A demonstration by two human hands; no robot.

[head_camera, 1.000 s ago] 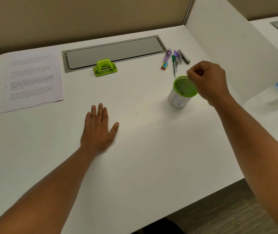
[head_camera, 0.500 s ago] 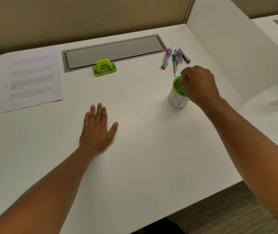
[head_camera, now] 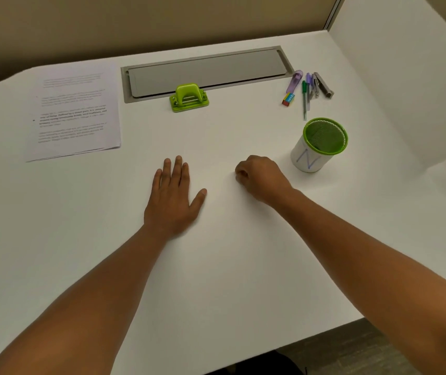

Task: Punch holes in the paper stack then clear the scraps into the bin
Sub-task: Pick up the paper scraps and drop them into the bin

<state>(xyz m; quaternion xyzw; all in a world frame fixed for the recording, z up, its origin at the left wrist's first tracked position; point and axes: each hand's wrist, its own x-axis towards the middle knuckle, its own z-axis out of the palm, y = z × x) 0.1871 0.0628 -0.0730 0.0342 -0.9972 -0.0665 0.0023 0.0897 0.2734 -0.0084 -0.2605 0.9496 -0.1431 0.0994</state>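
A green mesh bin [head_camera: 322, 142] wrapped in white paper marked with a blue "N" stands upright at the right of a white desk [head_camera: 216, 266]; its contents cannot be made out. The left hand [head_camera: 173, 196] lies flat on the desk, fingers straight. The right hand [head_camera: 259, 177] rests beside the bin, fingers curled; whether it pinches a scrap cannot be told. The paper stack [head_camera: 75, 112] lies far left, the green hole punch [head_camera: 188, 97] behind centre.
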